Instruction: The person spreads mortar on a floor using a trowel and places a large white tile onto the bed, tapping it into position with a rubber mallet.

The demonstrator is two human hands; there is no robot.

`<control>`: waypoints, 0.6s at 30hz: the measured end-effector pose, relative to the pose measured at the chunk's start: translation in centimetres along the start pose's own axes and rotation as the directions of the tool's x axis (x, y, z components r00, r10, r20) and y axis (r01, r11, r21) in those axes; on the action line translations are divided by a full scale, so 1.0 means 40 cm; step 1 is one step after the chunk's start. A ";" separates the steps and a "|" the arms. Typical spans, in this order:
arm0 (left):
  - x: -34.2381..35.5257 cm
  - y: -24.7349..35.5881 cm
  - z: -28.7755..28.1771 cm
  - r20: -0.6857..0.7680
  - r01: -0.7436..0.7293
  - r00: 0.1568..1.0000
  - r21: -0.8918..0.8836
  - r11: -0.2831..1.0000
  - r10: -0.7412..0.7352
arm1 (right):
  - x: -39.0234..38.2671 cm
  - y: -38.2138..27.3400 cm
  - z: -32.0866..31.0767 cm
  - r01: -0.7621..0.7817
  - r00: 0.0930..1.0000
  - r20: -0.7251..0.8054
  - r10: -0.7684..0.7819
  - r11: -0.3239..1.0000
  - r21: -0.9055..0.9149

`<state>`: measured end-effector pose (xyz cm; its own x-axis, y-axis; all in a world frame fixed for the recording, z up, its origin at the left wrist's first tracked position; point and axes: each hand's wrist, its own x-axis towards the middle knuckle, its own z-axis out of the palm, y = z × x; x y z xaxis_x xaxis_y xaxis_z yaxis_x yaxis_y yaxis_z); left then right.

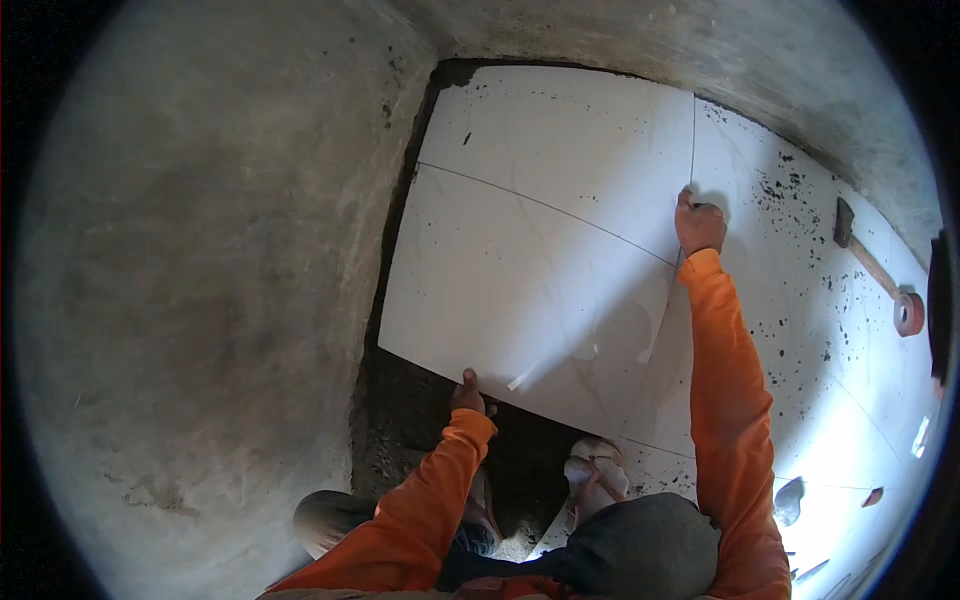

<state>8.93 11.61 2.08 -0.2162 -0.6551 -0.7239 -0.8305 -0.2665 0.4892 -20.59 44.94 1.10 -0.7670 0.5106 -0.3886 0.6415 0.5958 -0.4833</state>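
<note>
Left hand [467, 392]: fingers hooked under the near edge of a large white tile [520, 290], thumb on top, so the hand is grasping the tile's lower edge; this edge sits over the dark mortar bed [420, 420], apparently raised a little above it, which would explain a grip from below. Right hand [699, 225]: at the tile's far right corner, where the joint lines meet; fingers curled down onto the corner, seemingly gripping or pressing the edge, though whether they close around it or around something small I cannot tell. The two hands sit on opposite corners of the same tile, a hold that looks meant to steady and line it up against its neighbours. The tile lies in the corner of the floor, its far edge against another white tile [560, 140] by the wall, its right side against laid tiles [800, 280] speckled with dark mortar spots. Pose: both arms in orange sleeves [725, 400] come up from the lower edge; the left is short and bent, the right stretched nearly straight across to the far corner. The person crouches, one sandalled foot [595, 475] at the tile's near right end, knees in grey below. Further out: a hammer with a wooden handle [870, 265] lies on the speckled tiles at right, well apart from both hands; a grey plastered wall [200, 300] fills the left side and curves across the top
</note>
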 end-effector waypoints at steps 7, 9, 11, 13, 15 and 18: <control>0.017 -0.004 0.000 0.085 0.000 0.996 -0.014 1.000 0.001 | 0.029 -0.009 0.007 0.003 1.000 -0.016 -0.004 0.998 -0.069; 0.039 -0.022 0.002 0.159 0.029 0.987 -0.077 0.997 -0.017 | 0.004 -0.011 0.003 -0.013 1.000 -0.021 0.011 0.995 -0.102; -0.016 0.015 0.030 0.083 0.089 0.993 -0.024 0.996 -0.086 | -0.027 0.011 0.043 0.058 0.988 -0.137 -0.072 0.993 -0.101; -0.011 0.015 0.016 0.008 0.123 0.992 -0.058 0.991 -0.123 | -0.062 0.008 0.067 0.088 0.975 -0.195 -0.107 0.991 -0.103; -0.019 0.017 0.029 -0.015 0.145 0.989 0.018 0.989 -0.145 | -0.077 0.025 0.070 0.127 0.969 -0.209 -0.133 0.991 -0.045; 0.028 0.001 0.014 0.010 0.120 0.993 0.036 0.992 -0.121 | -0.055 0.048 0.040 0.136 0.985 -0.118 -0.127 0.989 0.065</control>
<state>8.35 11.26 1.01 -0.1194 -0.6108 -0.7827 -0.8684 -0.3179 0.3806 -17.68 43.96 -0.23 -0.8352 0.5002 -0.2284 0.5291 0.6179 -0.5816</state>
